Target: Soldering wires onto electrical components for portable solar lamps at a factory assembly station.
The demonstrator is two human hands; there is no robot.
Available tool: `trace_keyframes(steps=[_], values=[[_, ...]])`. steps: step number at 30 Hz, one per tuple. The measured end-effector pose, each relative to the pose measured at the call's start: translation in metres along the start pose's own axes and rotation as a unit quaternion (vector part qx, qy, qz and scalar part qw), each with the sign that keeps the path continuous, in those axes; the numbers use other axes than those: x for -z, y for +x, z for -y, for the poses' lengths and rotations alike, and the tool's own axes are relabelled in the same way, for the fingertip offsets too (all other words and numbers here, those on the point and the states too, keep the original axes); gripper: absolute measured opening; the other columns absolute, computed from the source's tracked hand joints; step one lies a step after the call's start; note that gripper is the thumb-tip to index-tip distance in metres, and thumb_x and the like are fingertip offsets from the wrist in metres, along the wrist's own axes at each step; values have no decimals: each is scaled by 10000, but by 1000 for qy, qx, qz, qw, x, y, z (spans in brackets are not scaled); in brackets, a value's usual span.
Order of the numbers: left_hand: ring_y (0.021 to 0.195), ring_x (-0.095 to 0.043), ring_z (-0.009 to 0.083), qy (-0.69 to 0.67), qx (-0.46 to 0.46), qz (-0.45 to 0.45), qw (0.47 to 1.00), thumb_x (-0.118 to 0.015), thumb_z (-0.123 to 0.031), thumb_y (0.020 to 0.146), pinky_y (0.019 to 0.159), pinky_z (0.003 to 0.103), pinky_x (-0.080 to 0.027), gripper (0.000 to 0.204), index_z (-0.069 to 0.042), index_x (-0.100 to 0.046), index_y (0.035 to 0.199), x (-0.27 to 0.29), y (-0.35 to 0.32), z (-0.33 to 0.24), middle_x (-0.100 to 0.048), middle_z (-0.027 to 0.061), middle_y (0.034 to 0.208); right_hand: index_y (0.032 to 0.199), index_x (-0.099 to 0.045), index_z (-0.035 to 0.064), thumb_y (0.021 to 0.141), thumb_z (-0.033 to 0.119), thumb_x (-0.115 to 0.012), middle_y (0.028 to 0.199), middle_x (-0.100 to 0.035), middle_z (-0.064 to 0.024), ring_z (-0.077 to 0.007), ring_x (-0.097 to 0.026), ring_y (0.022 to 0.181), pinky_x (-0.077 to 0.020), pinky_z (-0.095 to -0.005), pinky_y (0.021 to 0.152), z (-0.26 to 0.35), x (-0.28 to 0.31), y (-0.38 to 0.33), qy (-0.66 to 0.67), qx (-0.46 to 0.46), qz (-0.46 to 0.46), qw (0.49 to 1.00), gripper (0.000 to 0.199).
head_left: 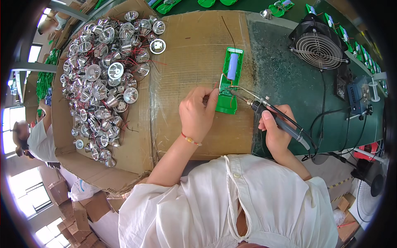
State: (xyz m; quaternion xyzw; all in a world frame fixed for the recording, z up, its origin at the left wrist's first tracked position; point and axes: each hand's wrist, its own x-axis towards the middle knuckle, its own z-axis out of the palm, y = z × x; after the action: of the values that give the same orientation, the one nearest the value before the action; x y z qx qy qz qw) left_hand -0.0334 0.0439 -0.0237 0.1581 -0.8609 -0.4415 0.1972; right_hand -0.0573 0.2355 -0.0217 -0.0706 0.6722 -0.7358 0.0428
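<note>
A green plastic housing [226, 102] lies on the cardboard in front of me, with a blue-violet cylindrical battery [233, 67] in its upper part. A dark thin wire rises from its top end. My right hand [276, 130] grips a soldering iron [290, 131] with a thin metal feed tube along it. The iron's tip is over the housing's lower half, among small wires below the battery. At the housing's left edge my left hand [196, 110] has thumb and forefinger pinched together; what they hold is too small to make out.
To the left, a cardboard box [142, 167] holds a heap of silvery reflector cups [99, 89] with red wires. A black fan [317, 47] and a blue box-shaped unit [358, 97] stand at right on the green table [273, 53]. More green housings [281, 7] line the far side.
</note>
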Motion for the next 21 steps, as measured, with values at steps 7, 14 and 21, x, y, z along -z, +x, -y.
trace_keyframes(steps=[7, 14, 21], values=[[494, -541, 213, 57, -52, -27, 997, -651, -131, 783, 446, 317, -402, 170, -43, -553, 674, -4, -1, 4, -566, 77, 617, 860, -474, 13, 820, 53, -595, 635, -547, -69, -98, -513, 495, -413, -209, 445, -3, -1, 1, -16, 1, 13, 1000, 134], [479, -534, 206, 43, -45, -36, 997, -651, -132, 781, 440, 313, -400, 169, -44, -555, 674, -4, -2, 5, -564, 78, 607, 851, -481, -6, 807, 59, -621, 655, -563, -76, -98, -533, 514, -441, -221, 462, -4, 1, 0, -27, 21, 10, 999, 160], [481, -540, 208, 44, -44, -28, 998, -651, -133, 781, 443, 308, -407, 177, -44, -549, 667, -4, -1, 6, -563, 81, 605, 882, -467, -21, 802, 27, -620, 695, -569, -102, -114, -557, 540, -473, -234, 489, 3, 10, -3, 31, 46, -7, 998, 179]])
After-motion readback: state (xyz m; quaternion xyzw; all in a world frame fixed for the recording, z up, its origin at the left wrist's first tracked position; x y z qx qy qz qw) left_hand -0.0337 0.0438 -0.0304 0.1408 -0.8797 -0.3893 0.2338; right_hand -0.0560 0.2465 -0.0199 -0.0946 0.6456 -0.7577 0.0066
